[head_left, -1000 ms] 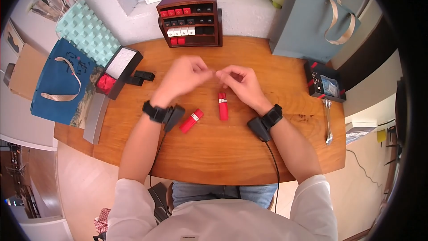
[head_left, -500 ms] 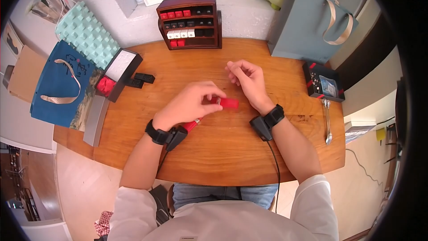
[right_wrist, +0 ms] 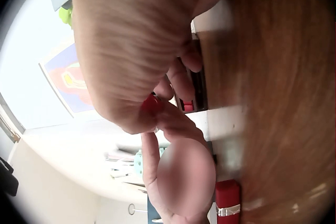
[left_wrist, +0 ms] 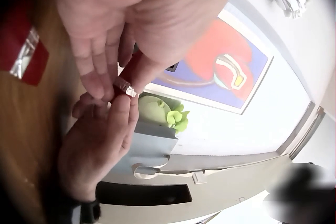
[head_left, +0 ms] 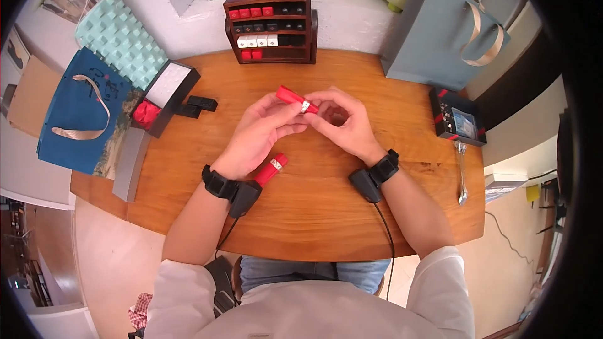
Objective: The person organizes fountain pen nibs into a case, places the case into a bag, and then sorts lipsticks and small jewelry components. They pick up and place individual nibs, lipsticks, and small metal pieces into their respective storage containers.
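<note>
Both hands meet above the wooden surface, in front of the small wooden rack of lipsticks that stands at its back edge. The left hand has its fingers and thumb curled round a red lipstick tube, whose red end juts out toward the rack. The right hand pinches the other end, just past the tube's silver band; that end is covered by its fingers, so whether a cap sits there cannot be told. The left wrist view shows only the band and a sliver of red between the fingertips of both hands. In the right wrist view the palm fills most of the frame and just a spot of red shows.

A second red lipstick lies on the surface nearer the person than the rack, partly hidden beneath the left wrist. Left of the rack an open black box holds something red and crumpled, too indistinct to name.
</note>
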`<state>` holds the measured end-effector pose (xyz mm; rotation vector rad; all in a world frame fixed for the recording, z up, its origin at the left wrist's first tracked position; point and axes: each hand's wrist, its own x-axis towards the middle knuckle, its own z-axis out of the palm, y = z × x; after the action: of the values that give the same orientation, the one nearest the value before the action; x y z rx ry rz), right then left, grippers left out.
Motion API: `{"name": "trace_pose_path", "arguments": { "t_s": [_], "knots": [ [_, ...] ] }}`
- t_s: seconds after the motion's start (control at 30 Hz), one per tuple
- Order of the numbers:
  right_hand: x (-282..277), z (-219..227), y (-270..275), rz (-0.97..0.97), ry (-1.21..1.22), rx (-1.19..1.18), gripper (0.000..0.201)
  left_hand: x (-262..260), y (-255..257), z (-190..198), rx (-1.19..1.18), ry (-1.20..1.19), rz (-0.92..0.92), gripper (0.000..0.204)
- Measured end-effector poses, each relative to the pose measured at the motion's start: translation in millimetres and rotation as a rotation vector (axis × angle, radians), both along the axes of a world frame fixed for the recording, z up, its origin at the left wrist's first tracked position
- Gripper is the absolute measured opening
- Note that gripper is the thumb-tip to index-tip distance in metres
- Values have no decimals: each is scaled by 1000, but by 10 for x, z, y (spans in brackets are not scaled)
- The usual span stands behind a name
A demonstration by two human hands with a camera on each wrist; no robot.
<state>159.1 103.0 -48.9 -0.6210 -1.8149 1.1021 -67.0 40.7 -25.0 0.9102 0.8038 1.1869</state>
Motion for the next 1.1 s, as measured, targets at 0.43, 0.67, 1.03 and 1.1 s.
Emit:
{"name": "trace_pose_path", "arguments": {
  "t_s": [0.43, 0.67, 1.03, 1.1],
  "knots": [
    [-42, -44, 20, 39, 46, -151, 27, 0, 71, -56, -25, -81, 123, 27],
    [20, -54, 71, 145, 141, -266, 25, -96, 101, -93, 144, 301, 140, 35],
    [52, -48, 101, 186, 142, -338, 24, -102, 132, -158, 189, 376, 156, 39],
    [64, -48, 111, 193, 176, -364, 24, -173, 179, -137, 139, 72, 155, 41]
  ]
}}
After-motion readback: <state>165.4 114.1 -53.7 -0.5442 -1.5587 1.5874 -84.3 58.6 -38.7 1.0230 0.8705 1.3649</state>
